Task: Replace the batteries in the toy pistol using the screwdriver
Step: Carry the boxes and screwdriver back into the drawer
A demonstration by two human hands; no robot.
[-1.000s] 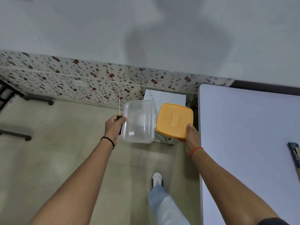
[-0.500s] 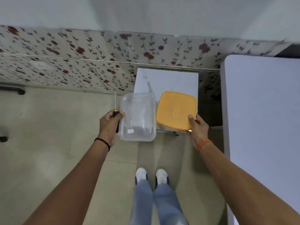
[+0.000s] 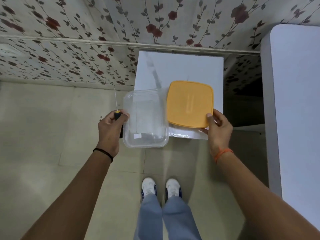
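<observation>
My left hand [image 3: 110,129] grips a screwdriver [image 3: 115,104] with a black and yellow handle, its thin shaft pointing up and away. The same hand also holds the left rim of a clear, empty plastic container [image 3: 145,118]. My right hand [image 3: 218,129] pinches the near right corner of an orange square lid [image 3: 190,103], held flat beside the container. Both items hover over the front of a small white stand [image 3: 180,70]. No toy pistol or batteries are in view.
A white table [image 3: 297,101] runs along the right side. A wall with flowered paper [image 3: 86,40] stands behind the stand. Beige floor tiles [image 3: 43,135] lie to the left, and my feet in white shoes [image 3: 161,187] stand just before the stand.
The view has tilted down and come closer to the white stand. Both hands have kept their grips, and container and lid now hang lower over the stand's front edge.
</observation>
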